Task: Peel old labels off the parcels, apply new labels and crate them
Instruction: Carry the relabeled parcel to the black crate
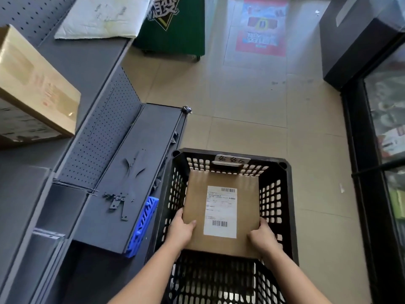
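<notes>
A flat brown cardboard parcel [243, 200] with a white barcode label [220, 212] on top is held level inside the open top of a black perforated plastic crate [276, 194]. My left hand [180, 229] grips the parcel's near left edge, thumb on top. Gripping its near right corner is my right hand [263, 236]. The crate stands on the tiled floor and carries a small handwritten tag [232, 159] on its far rim. The crate's bottom under the parcel is hidden.
Grey metal shelving [122, 172] runs along the left, with loose metal brackets [116, 200] and a blue plastic piece [143, 227] at its edge. A large cardboard box [32, 91] and a white padded mailer [100, 16] lie on upper shelves. A glass-door cooler [381, 150] stands right.
</notes>
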A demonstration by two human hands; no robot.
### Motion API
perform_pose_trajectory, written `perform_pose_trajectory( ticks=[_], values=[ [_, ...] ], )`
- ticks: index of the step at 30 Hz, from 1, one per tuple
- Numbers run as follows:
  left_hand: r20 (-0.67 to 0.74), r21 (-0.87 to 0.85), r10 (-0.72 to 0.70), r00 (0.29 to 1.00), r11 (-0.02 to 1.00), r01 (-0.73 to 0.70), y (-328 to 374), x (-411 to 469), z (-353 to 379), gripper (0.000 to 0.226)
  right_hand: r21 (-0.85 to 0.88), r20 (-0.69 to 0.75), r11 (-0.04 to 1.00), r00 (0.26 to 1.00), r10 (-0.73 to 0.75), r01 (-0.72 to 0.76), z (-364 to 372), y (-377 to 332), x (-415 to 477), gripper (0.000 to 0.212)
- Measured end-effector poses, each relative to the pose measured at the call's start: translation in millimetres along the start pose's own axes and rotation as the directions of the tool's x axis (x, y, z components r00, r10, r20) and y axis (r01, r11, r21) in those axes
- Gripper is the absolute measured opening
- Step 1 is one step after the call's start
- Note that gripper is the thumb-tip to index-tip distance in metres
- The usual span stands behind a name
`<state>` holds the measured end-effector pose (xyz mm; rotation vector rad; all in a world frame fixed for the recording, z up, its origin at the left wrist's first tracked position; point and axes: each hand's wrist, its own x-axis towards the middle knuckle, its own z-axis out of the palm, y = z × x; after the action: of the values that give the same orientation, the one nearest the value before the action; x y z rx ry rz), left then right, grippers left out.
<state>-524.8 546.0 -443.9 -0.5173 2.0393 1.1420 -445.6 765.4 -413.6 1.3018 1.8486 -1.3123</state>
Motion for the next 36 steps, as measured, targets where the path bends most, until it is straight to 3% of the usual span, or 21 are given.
perform_pose_trajectory(
  ticks=[7,25,30,33,36],
  values=[
    [0.010,0.062,-0.037,0.999,0.997,0.036,-14,28,15,0.058,0.096,-0.010,0.995,1.000,-0.007,0.008,14,15,28,0.040],
    [-0.018,0.172,-0.092,0.996,0.981,0.094,-28,54,40,0.067,0.114,-0.080,0.993,0.996,0.041,-0.032,36,42,77,0.057],
    [-0.022,0.193,-0.058,0.998,0.979,0.061,-24,45,32,0.074,0.090,-0.111,0.994,0.993,-0.044,0.054,34,38,66,0.059],
    [-0.024,0.265,0.037,0.999,0.964,-0.030,-8,25,22,0.067,-0.010,-0.102,0.989,0.984,-0.145,0.144,25,30,41,0.051],
    [-0.020,0.352,0.141,0.990,0.928,-0.125,17,2,10,0.063,-0.127,-0.088,0.972,0.974,-0.209,0.197,13,18,18,0.057]
  ],
)
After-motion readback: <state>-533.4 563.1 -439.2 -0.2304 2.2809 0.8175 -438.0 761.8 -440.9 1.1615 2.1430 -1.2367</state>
